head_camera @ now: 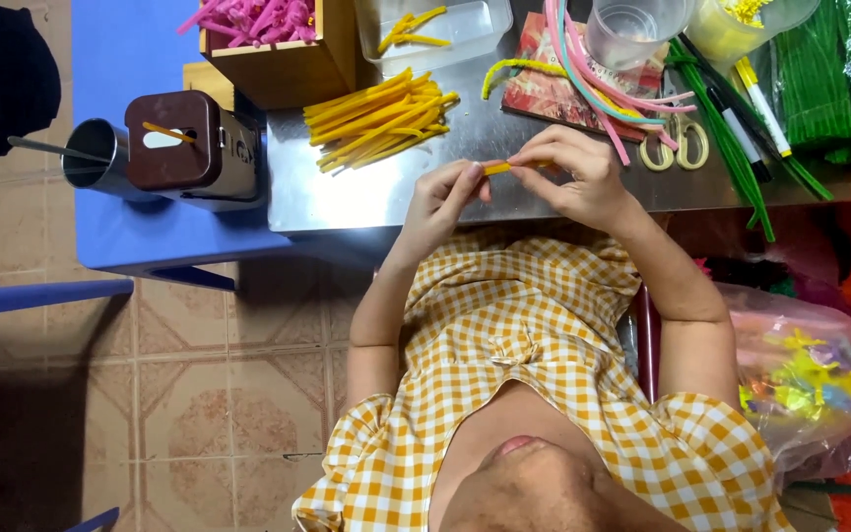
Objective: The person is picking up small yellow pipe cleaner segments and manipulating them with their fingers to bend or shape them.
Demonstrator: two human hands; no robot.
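I watched both hands meet over the metal table (366, 197), each pinching one end of a short yellow stick (500, 167). The left hand (440, 197) had thumb and forefinger closed on the stick's near end, the other fingers curled loosely under. The right hand (583, 172) had its fingertips shut on the far end, though I could not tell exactly how many fingers touched it, since the knuckles hid the grip. The stick hung just above the table's front edge, not resting on it. Farther back on the table lay a pile of yellow sticks (381, 123), well apart from the hands. Behind that pile stood a wooden box (283, 69) of pink sticks (253, 18), and beside the box a clear tray (440, 30) held a few more yellow pieces. Near the right hand lay scissors (677, 143) and a clear cup (632, 30). Green stems (839, 79) lay at the table's far right end.
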